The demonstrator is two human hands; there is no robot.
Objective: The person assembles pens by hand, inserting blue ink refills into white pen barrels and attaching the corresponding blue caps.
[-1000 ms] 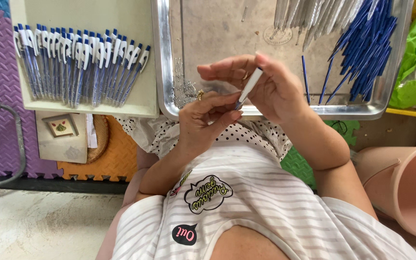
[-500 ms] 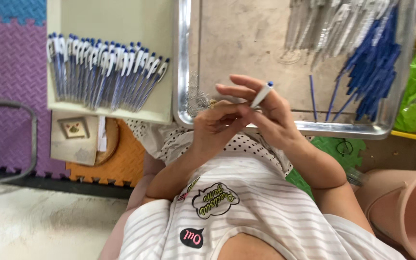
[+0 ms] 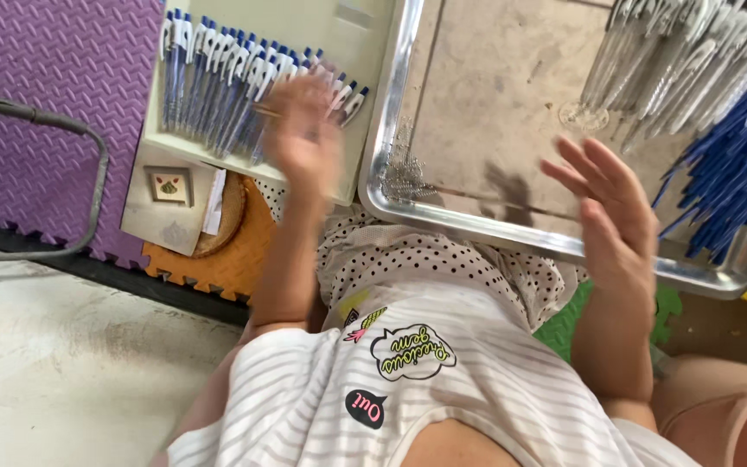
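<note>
Head view. I sit over a pale concrete floor with purple foam matting on the far left and an orange mat piece nearer my lap. Ahead of me, on the left, lies a cream tray holding a row of finished white-and-blue pens. To its right is a metal tray with a heap of clear pen barrels at its far right, blue refills beside them, and a small pile of springs in its near left corner.

My left hand is over the pen row on the cream tray, near its right end. It is motion-blurred; I cannot tell whether the fingers are spread or pinching, nor whether they touch a pen. My right hand hangs over the near right part of the metal tray, palm open, fingers spread and slightly curled, holding nothing. It is near the blue refills but apart from them.

Against the frame half a second ago: then both hands met at the near edge of the metal tray, fingers pressed around one white pen with a blue tip. Now the hands are well apart, left gone out to the pen row, right moved right over the metal tray. That pen is no longer in either hand that I can see; I cannot single it out among the row.
</note>
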